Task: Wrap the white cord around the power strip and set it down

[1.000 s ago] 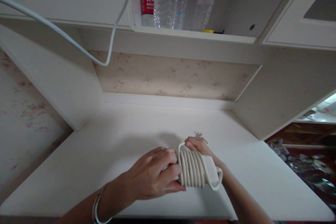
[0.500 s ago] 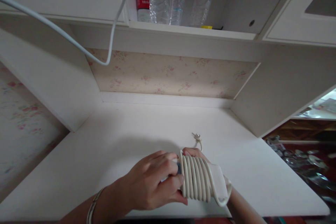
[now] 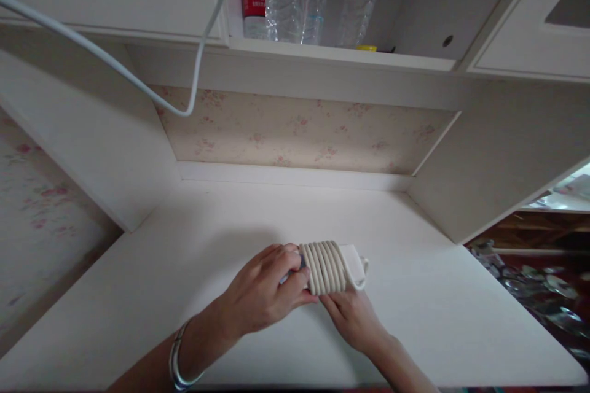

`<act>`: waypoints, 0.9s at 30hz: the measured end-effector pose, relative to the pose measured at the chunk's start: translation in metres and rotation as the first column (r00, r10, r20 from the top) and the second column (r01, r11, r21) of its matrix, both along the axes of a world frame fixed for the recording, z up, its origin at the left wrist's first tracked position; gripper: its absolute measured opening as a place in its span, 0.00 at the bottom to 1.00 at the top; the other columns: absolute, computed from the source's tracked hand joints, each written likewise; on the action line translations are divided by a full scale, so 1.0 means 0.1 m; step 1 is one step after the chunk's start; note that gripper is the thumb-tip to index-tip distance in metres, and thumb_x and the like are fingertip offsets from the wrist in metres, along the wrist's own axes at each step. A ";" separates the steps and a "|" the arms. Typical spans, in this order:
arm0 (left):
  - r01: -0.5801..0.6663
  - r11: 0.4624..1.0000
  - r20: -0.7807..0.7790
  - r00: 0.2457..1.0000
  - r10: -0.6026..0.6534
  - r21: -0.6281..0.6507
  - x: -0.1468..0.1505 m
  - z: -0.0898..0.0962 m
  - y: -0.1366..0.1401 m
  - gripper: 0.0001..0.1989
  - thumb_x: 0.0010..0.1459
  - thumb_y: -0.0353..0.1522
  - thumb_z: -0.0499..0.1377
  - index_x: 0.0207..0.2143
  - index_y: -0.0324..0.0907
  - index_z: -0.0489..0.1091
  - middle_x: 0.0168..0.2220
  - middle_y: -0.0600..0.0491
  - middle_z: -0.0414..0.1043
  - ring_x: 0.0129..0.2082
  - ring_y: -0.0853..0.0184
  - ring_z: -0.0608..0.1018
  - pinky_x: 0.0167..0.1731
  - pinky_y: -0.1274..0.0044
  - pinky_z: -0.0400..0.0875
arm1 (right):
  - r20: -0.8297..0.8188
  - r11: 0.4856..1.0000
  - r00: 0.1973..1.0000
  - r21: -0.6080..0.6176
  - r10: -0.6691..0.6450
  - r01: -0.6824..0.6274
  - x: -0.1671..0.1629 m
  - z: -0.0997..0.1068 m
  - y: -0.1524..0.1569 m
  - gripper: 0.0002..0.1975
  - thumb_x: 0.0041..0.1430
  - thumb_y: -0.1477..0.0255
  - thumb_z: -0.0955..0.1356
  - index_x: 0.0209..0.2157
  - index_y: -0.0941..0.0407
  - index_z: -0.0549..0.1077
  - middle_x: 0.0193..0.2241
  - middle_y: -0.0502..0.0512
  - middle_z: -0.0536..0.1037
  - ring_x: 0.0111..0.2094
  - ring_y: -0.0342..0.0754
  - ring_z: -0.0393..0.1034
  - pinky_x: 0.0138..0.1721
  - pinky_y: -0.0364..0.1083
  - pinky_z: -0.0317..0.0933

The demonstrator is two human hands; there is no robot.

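A white power strip [image 3: 353,263] with its cream cord [image 3: 326,267] wound round it in several tight turns is held above the white desk. My left hand [image 3: 271,285], a silver bangle at its wrist, is closed on the strip's left end, where a bit of blue shows between the fingers. Under the coil is my right hand [image 3: 350,316], its fingers curled up behind the bundle and partly hidden; it appears closed on the cord there. A loop of cord sticks out at the strip's right end. The plug is out of sight.
Below is the white desk top [image 3: 221,215], with side panels left and right. Plastic bottles [image 3: 286,0] stand on the open shelf [image 3: 341,55] above. A white cable [image 3: 115,70] hangs at upper left. Shiny metal items [image 3: 530,282] lie beyond the desk's right edge.
The wound strip has moved left and farther from me. My right hand has come from behind the bundle to beneath it. The plug, visible above the hand before, is now hidden.
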State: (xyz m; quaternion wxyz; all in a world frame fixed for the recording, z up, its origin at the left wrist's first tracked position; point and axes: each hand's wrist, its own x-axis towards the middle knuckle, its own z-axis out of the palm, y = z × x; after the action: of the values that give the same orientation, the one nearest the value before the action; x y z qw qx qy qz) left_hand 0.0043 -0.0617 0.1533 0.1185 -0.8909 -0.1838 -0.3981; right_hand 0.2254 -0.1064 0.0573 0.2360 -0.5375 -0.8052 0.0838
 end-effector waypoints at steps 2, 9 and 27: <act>-0.033 0.999 -0.004 0.999 0.033 -0.031 0.02 -0.08 0.04 0.15 0.54 0.39 0.62 0.39 0.37 0.67 0.33 0.50 0.67 0.40 0.63 0.75 0.40 0.71 0.76 | 0.028 1.000 1.000 -0.027 0.005 -0.005 -0.05 0.02 -0.08 0.19 0.68 0.67 0.57 0.25 0.57 0.69 0.21 0.51 0.74 0.24 0.42 0.69 0.27 0.42 0.54; -0.076 0.990 0.075 0.993 0.086 -0.119 0.21 -0.27 0.04 0.15 0.55 0.38 0.62 0.40 0.38 0.67 0.34 0.49 0.67 0.41 0.62 0.75 0.40 0.71 0.75 | -0.009 0.999 0.999 -0.014 -0.043 0.043 -0.23 0.09 -0.37 0.17 0.68 0.68 0.56 0.26 0.55 0.66 0.18 0.50 0.72 0.19 0.44 0.67 0.24 0.44 0.48; -0.071 0.870 -0.117 0.993 0.016 -0.489 0.16 -0.41 -0.09 0.14 0.60 0.31 0.55 0.49 0.41 0.65 0.41 0.49 0.63 0.37 0.66 0.72 0.39 0.72 0.74 | 0.179 0.978 0.962 -0.057 0.209 -0.202 0.08 0.75 -0.16 0.13 0.67 0.68 0.58 0.30 0.56 0.67 0.27 0.52 0.72 0.28 0.44 0.65 0.31 0.44 0.51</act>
State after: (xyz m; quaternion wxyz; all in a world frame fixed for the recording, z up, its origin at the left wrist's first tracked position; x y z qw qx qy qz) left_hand 0.0204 -0.0707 0.1123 -0.0932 -0.9077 -0.2922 -0.2864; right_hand 0.2338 -0.1219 0.1328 0.1404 -0.4610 -0.8731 0.0733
